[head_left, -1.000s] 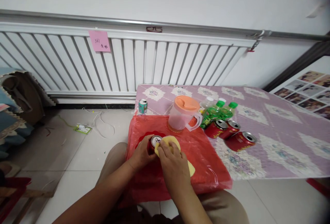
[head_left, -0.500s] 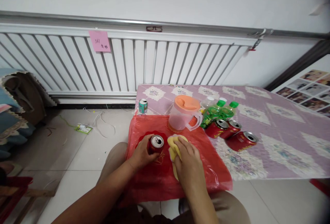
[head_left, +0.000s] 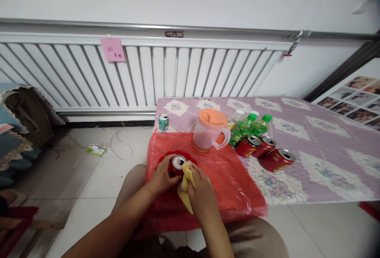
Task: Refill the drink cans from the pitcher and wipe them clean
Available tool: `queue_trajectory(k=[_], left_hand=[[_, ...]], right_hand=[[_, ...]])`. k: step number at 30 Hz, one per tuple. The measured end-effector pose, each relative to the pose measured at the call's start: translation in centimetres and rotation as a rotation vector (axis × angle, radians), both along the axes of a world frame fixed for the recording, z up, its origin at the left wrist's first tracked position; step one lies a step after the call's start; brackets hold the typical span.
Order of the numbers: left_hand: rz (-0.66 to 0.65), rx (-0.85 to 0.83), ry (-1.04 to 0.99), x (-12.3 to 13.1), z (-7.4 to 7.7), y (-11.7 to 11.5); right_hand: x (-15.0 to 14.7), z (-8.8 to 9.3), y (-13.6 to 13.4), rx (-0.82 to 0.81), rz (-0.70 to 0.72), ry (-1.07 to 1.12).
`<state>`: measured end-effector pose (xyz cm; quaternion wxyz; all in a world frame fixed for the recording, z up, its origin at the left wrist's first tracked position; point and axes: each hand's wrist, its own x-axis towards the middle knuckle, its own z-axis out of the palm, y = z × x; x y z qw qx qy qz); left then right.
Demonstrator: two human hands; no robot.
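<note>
My left hand (head_left: 162,176) is wrapped round the side of a red drink can (head_left: 175,167), which stands upright with its top opened. In my right hand (head_left: 200,188) is a bunched yellow cloth (head_left: 187,184), pressed against the right side of the can's rim. Under the can lies a dark red, scallop-edged piece (head_left: 166,155), mostly covered by the hands, on a red plastic sheet (head_left: 228,186). Beyond the hands stands a clear plastic pitcher (head_left: 202,137) with an orange lid.
Right of the pitcher are several bottles with green labels (head_left: 242,129) and three red cans (head_left: 277,160). A small teal can (head_left: 163,123) stands at the back left. A patterned tablecloth (head_left: 323,174) covers the table. Behind is a white radiator (head_left: 145,71); a power strip (head_left: 96,150) lies on the floor.
My right hand has moved left with the yellow cloth, from the sheet beside the can to the can's rim. My left hand still holds the can in nearly the same place.
</note>
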<state>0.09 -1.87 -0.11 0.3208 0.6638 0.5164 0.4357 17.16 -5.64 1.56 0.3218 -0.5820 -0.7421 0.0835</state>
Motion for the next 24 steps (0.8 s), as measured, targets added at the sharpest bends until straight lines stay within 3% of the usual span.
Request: queue_trajectory(k=[4,8,12,17,20,24], left_hand=[[-0.015,0.023,-0.011,-0.1,-0.2,0.0],[-0.041,0.020,-0.008,-0.1,0.1,0.0],[-0.085,0.026,-0.027,-0.3,0.5,0.2],[-0.107,0.006,-0.012,-1.2,1.1,0.5],[-0.127,-0.067,-0.027,-1.6,1.4,0.7],[-0.128,-0.123,-0.067,-1.4,1.1,0.7]], right_hand=[[0.2,0.5,-0.7,-0.120,0.018,0.016],[0.8,0.5,-0.8,-0.129,0.056,0.073],[2.5,0.1,-0.3,-0.032,-0.009,0.240],[4.0,1.0,1.0,0.138,-0.157,0.380],[3.3,1.3,2.0,0.193,-0.151,0.384],[0.6,0.2,3.1,0.154,-0.095,0.452]])
